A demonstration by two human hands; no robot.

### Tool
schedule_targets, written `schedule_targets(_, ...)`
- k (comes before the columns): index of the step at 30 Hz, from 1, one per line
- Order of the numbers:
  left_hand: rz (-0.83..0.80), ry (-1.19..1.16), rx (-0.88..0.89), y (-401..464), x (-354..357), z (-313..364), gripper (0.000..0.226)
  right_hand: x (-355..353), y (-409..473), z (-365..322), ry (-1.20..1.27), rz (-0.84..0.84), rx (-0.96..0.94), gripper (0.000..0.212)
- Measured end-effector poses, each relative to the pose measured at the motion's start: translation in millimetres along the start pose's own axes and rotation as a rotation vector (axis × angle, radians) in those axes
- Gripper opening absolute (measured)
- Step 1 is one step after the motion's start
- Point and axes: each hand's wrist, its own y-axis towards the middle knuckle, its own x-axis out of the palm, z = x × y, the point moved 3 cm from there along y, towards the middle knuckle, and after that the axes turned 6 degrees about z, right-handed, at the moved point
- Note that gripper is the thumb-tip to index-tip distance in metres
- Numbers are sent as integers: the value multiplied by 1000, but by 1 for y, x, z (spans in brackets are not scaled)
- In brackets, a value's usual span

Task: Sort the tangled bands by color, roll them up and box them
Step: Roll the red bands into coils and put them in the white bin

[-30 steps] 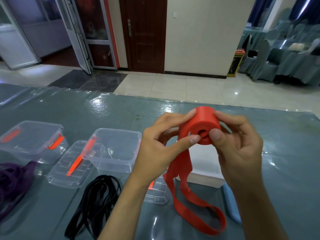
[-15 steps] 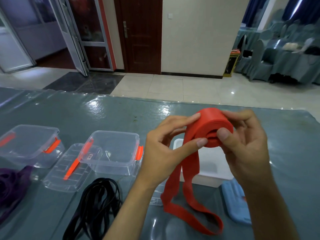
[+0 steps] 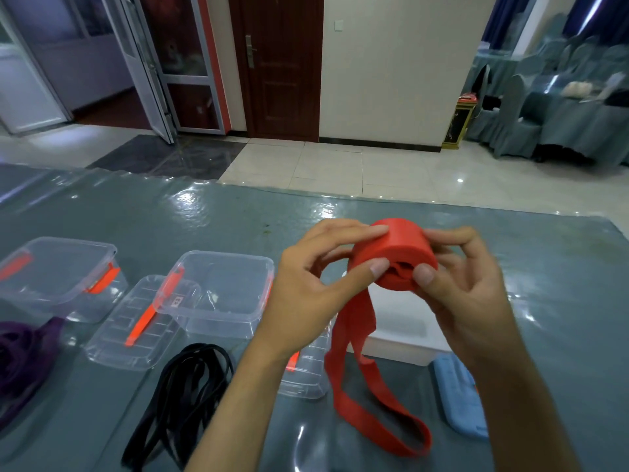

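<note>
Rolling looks to be the step in hand: the left hand [image 3: 306, 287] and right hand [image 3: 466, 294] are both clamped on the red band [image 3: 394, 257], a thick, smooth rubbery coil held above the counter [image 3: 170, 226], just right of the clear box [image 3: 221, 294]. Its flat tail droops onto the counter in a loose loop. If a thumb slips, the springy coil could unwind — elastic wants to spring open. Black bands [image 3: 183, 400] lie below that box — thin, matte, tangled.

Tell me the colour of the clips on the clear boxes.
Orange clips, clearest in the head view.
</note>
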Motion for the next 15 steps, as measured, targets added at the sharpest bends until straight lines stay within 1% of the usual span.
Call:
schedule_targets(2, 20, 14, -10, 1, -1, 2, 33, 2, -1, 6, 4, 19, 61, 59)
schedule_targets(4, 83, -21, -49, -1, 0, 4, 35, 6, -2, 5, -20, 68, 36, 58)
schedule_targets(6, 124, -42, -72, -2, 2, 4, 36, 10, -3, 2, -48, 93, -17, 63)
schedule_targets(9, 68, -24, -55, 0, 1, 5, 39, 16, -6, -1, -33, 135, -66, 75)
schedule_targets(10, 46, -18, -48, 0, 0, 5, 42, 18, -7, -1, -12, 140, -71, 76)
schedule_targets(12, 32, -19, -47, 0, -3, 5, 43, 21, -8, 0, 15, 126, -53, 70)
schedule_targets(14, 53, -6, -41, -2, -5, 5, 41, 20, -7, 4, -23, 103, -25, 65)
schedule_targets(15, 74, 2, -42, -3, -6, 4, 40, 19, -7, 5, -49, 90, -17, 68)
